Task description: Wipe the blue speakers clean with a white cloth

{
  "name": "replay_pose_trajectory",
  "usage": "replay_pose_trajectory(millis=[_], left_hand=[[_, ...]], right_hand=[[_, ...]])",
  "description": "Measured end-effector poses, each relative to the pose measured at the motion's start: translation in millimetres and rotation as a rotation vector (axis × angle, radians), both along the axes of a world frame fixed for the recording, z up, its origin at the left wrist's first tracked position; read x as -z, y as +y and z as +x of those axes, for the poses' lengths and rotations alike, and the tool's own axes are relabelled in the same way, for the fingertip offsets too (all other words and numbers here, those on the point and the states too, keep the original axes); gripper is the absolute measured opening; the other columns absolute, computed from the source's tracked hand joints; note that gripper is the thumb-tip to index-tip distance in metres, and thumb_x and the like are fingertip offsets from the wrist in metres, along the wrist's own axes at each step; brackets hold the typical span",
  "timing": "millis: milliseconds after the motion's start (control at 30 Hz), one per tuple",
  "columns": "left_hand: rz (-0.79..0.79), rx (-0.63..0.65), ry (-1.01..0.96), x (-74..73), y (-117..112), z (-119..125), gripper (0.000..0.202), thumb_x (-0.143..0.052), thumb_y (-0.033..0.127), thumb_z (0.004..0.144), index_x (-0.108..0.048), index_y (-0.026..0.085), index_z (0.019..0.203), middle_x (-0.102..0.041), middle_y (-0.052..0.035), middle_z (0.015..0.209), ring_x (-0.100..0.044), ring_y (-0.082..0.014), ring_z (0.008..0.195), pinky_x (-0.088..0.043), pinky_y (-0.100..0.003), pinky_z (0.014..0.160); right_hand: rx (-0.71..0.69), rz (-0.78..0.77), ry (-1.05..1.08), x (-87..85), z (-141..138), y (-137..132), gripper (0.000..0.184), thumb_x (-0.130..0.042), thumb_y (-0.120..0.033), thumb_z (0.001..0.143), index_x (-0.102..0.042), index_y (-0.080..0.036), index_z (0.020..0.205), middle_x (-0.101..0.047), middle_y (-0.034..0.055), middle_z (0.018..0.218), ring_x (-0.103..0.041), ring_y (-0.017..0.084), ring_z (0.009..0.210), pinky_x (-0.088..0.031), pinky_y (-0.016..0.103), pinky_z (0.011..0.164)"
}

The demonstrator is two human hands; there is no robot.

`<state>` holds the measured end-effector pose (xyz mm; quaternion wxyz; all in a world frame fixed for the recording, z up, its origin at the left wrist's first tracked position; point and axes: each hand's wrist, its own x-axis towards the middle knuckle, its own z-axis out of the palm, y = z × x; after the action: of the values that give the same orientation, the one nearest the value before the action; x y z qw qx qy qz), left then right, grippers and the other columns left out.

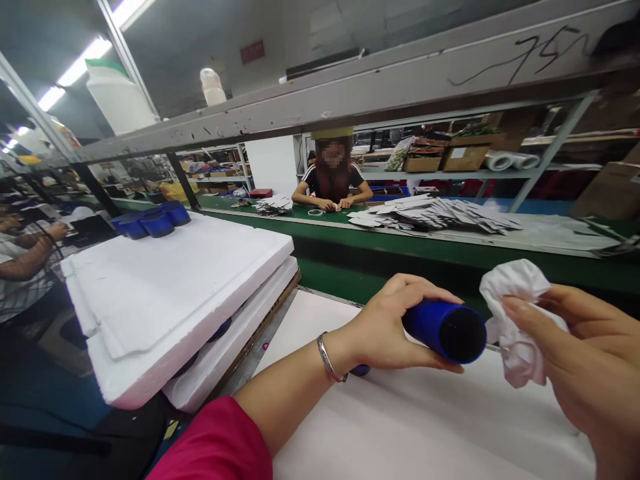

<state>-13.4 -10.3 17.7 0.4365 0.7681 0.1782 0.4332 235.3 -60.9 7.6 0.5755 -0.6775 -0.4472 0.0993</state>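
Observation:
My left hand [387, 323] is wrapped round a blue cylinder [425, 323], which lies on its side in the grip with its dark open end turned toward my right hand. In my right hand [585, 333] a crumpled white cloth [517, 320] is pinched between thumb and fingers, just right of the cylinder's mouth and apart from it. Below my left wrist, part of another blue object [360, 369] shows on the white work surface [420, 427]; the arm hides the rest.
White foam slabs [185, 280] are stacked at the left, with several blue cylinders [159, 223] on top. A metal shelf beam [310, 110] crosses overhead, holding bottles. Beyond the green conveyor [330, 267], a person [333, 180] sits beside a heap of flat white pieces [435, 215].

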Motion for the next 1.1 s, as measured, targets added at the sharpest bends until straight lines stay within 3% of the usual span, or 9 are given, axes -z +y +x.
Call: replay_pose_trajectory(millis=[133,300,533,667,733,800,833,967,1100], left_hand=[[-0.079,0.086,-0.058,8.9,9,2,0.089,-0.123,0.037,0.044,-0.087,0.026,0.125,-0.069,-0.0135,0.143,-0.063,-0.0393,0.146,-0.053,-0.055,0.131],[-0.370,0.253,-0.198,16.6,5,1,0.099,-0.120,0.028,0.054,-0.078,0.026,0.144,-0.073,-0.0152,0.146,-0.069,-0.0383,0.140,-0.057,-0.058,0.126],[-0.609,0.235,-0.256,6.0,-9,2,0.105,-0.120,0.021,0.046,-0.074,0.021,0.141,-0.077,-0.0145,0.129,-0.071,-0.0398,0.135,-0.062,-0.058,0.115],[-0.601,0.166,-0.308,5.8,-7,7,0.104,-0.120,0.020,0.041,-0.071,0.021,0.133,-0.077,-0.0112,0.124,-0.075,-0.0339,0.123,-0.064,-0.054,0.111],[-0.573,0.105,-0.317,7.9,-5,8,0.106,-0.121,0.021,0.039,-0.069,0.022,0.131,-0.076,-0.0097,0.124,-0.075,-0.0307,0.119,-0.063,-0.052,0.109],[-0.524,0.039,-0.298,11.0,-5,10,0.106,-0.122,0.024,0.039,-0.068,0.022,0.131,-0.075,-0.0093,0.126,-0.074,-0.0286,0.116,-0.063,-0.050,0.109],[-0.483,0.001,-0.284,12.8,-6,11,0.105,-0.122,0.027,0.041,-0.069,0.023,0.130,-0.074,-0.0098,0.130,-0.073,-0.0281,0.116,-0.062,-0.050,0.110],[-0.303,-0.147,-0.229,19.3,-9,14,0.095,-0.122,0.043,0.047,-0.076,0.024,0.128,-0.066,-0.0119,0.143,-0.070,-0.0306,0.124,-0.062,-0.049,0.110],[-0.372,-0.059,-0.263,17.1,-15,18,0.105,-0.124,0.039,0.039,-0.073,0.022,0.129,-0.071,-0.0108,0.133,-0.073,-0.0302,0.119,-0.064,-0.051,0.111]], right_hand=[[0.018,0.007,0.125,-10.8,-17,-8,0.073,-0.092,-0.070,0.058,-0.088,-0.022,0.112,-0.074,0.0063,0.087,-0.058,0.024,0.066,-0.045,0.029,0.044],[0.025,0.081,0.260,-20.6,-36,-12,0.073,-0.096,-0.064,0.052,-0.089,-0.021,0.110,-0.073,0.0072,0.087,-0.058,0.023,0.065,-0.043,0.030,0.044],[-0.058,0.130,0.288,-22.1,-52,-18,0.069,-0.099,-0.059,0.052,-0.088,-0.021,0.108,-0.078,0.0093,0.096,-0.062,0.024,0.067,-0.048,0.031,0.048],[-0.017,0.094,0.302,-20.8,-59,-27,0.068,-0.102,-0.064,0.061,-0.086,-0.022,0.112,-0.066,0.0026,0.069,-0.046,0.020,0.049,-0.031,0.032,0.037],[-0.002,0.113,0.265,-19.5,-66,-33,0.060,-0.098,-0.067,0.070,-0.083,-0.024,0.107,-0.063,0.0020,0.065,-0.051,0.024,0.051,-0.043,0.037,0.043],[0.005,0.178,0.120,-17.3,-75,-36,0.052,-0.089,-0.071,0.078,-0.080,-0.025,0.102,-0.068,0.0054,0.075,-0.063,0.029,0.065,-0.058,0.043,0.062],[0.024,0.201,0.027,-16.0,-79,-36,0.050,-0.082,-0.072,0.082,-0.077,-0.025,0.100,-0.070,0.0076,0.082,-0.067,0.032,0.072,-0.060,0.045,0.069],[0.119,0.156,-0.124,-11.9,-87,-22,0.046,-0.060,-0.073,0.080,-0.058,-0.029,0.096,-0.071,0.0124,0.098,-0.069,0.034,0.080,-0.055,0.044,0.068],[0.072,0.019,-0.031,-9.7,-71,-1,0.045,-0.061,-0.073,0.073,-0.052,-0.031,0.088,-0.066,0.0071,0.077,-0.061,0.032,0.066,-0.048,0.043,0.061]])
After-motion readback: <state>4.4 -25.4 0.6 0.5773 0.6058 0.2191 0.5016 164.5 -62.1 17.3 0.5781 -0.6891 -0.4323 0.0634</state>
